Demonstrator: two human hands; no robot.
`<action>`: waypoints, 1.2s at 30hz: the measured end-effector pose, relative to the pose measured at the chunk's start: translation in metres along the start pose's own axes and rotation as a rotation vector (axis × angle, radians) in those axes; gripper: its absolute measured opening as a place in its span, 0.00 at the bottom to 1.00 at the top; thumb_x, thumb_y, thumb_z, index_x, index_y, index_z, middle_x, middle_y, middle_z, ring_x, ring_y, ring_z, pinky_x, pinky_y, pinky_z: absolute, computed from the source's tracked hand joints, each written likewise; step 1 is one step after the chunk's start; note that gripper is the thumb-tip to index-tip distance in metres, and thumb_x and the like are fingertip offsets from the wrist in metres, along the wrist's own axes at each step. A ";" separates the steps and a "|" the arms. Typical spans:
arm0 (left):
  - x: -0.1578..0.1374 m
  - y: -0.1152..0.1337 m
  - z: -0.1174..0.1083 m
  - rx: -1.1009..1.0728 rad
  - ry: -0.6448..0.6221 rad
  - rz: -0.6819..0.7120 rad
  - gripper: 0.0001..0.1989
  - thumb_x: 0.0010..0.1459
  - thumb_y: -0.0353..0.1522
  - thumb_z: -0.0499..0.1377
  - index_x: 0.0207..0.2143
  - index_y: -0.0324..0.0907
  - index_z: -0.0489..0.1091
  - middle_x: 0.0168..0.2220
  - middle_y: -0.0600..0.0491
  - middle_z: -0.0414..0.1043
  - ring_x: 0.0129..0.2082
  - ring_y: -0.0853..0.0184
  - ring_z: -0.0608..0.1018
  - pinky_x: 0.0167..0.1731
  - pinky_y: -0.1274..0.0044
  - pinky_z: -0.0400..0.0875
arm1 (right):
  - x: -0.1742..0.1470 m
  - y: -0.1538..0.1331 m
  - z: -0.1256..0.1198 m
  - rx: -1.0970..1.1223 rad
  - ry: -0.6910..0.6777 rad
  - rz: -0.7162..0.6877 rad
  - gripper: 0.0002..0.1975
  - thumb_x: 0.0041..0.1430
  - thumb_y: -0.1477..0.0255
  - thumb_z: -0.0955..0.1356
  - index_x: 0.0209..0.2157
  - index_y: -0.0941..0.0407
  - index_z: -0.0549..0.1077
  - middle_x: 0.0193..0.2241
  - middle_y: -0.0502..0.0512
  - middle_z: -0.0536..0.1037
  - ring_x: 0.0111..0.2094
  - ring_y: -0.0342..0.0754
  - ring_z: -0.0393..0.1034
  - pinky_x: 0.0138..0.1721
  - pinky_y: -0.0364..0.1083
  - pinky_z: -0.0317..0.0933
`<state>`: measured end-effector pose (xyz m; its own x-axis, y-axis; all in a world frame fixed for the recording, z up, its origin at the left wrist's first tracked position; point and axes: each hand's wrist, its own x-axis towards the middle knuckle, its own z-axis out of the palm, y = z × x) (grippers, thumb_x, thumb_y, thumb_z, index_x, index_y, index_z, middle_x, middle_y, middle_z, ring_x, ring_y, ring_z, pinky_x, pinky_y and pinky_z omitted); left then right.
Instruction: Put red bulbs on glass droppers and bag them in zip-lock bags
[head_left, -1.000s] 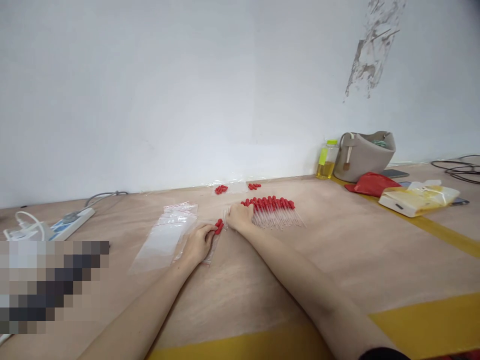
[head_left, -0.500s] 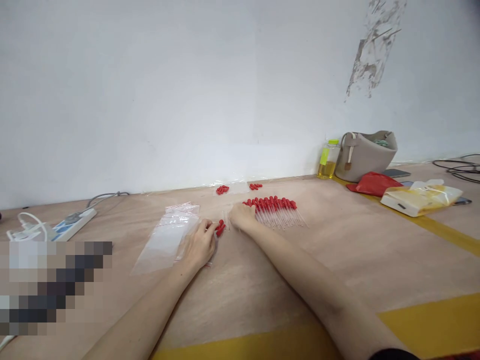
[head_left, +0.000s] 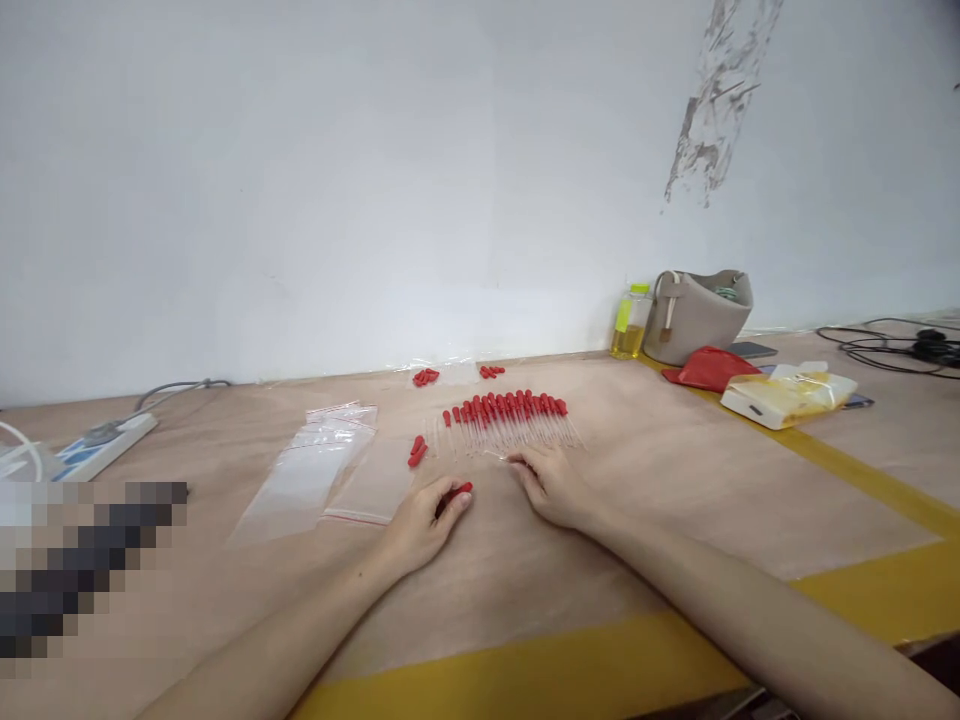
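Observation:
My left hand (head_left: pixel 429 522) is closed around a red rubber dropper bulb (head_left: pixel 466 488), whose tip shows between thumb and fingers. Thumb and forefinger of my right hand (head_left: pixel 553 487) are pinched on a thin clear glass tube (head_left: pixel 495 456), pointing left. Just beyond my hands lies a row of glass droppers (head_left: pixel 517 410) with red bulbs at their far ends. A few bare glass tubes lie at the row's left end. Loose red bulbs (head_left: pixel 417 452) rest to the left of them, beside a clear zip bag (head_left: pixel 375 478).
More clear zip bags (head_left: pixel 300 475) lie overlapping at left. Small piles of red bulbs (head_left: pixel 426 377) sit near the wall. A power strip (head_left: pixel 112 445) is at far left. At right stand a bottle (head_left: pixel 630 322), a grey bag (head_left: pixel 697 315), a red pouch (head_left: pixel 709 370) and a tissue pack (head_left: pixel 787 393).
My right hand has drawn back from the dropper row toward me and right. My left hand has left the loose bulbs with one red bulb and moved nearer. The camera view has turned slightly right.

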<state>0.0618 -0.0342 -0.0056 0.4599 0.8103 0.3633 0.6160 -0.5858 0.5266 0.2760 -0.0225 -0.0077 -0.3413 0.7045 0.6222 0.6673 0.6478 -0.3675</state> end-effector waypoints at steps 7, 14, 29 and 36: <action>0.001 -0.002 -0.001 -0.061 -0.008 -0.003 0.12 0.59 0.37 0.47 0.34 0.41 0.67 0.29 0.54 0.69 0.30 0.68 0.70 0.30 0.79 0.63 | -0.005 -0.012 0.003 -0.028 -0.051 -0.068 0.07 0.56 0.74 0.59 0.32 0.57 0.67 0.28 0.51 0.74 0.27 0.42 0.64 0.36 0.46 0.48; 0.001 -0.004 0.000 -0.076 0.008 0.008 0.12 0.58 0.37 0.48 0.34 0.40 0.66 0.29 0.55 0.69 0.29 0.69 0.70 0.29 0.79 0.63 | -0.008 -0.015 0.007 -0.010 -0.138 -0.089 0.07 0.57 0.75 0.59 0.31 0.57 0.67 0.27 0.50 0.74 0.27 0.41 0.63 0.36 0.45 0.45; -0.004 -0.005 -0.001 0.054 -0.057 0.143 0.10 0.58 0.34 0.49 0.32 0.41 0.69 0.29 0.53 0.69 0.30 0.69 0.70 0.32 0.79 0.63 | 0.001 -0.003 0.006 -0.140 -0.185 -0.240 0.08 0.56 0.75 0.61 0.31 0.55 0.72 0.26 0.49 0.73 0.27 0.40 0.62 0.36 0.46 0.42; -0.004 -0.004 0.000 0.163 -0.060 0.178 0.12 0.59 0.35 0.48 0.31 0.40 0.68 0.26 0.53 0.66 0.28 0.69 0.69 0.29 0.79 0.62 | -0.003 -0.011 0.009 -0.189 -0.170 -0.196 0.08 0.55 0.75 0.61 0.28 0.56 0.71 0.24 0.50 0.73 0.24 0.40 0.59 0.34 0.46 0.40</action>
<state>0.0574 -0.0347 -0.0092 0.6051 0.6940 0.3903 0.6142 -0.7188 0.3258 0.2637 -0.0290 -0.0115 -0.5709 0.6203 0.5379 0.6837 0.7219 -0.1069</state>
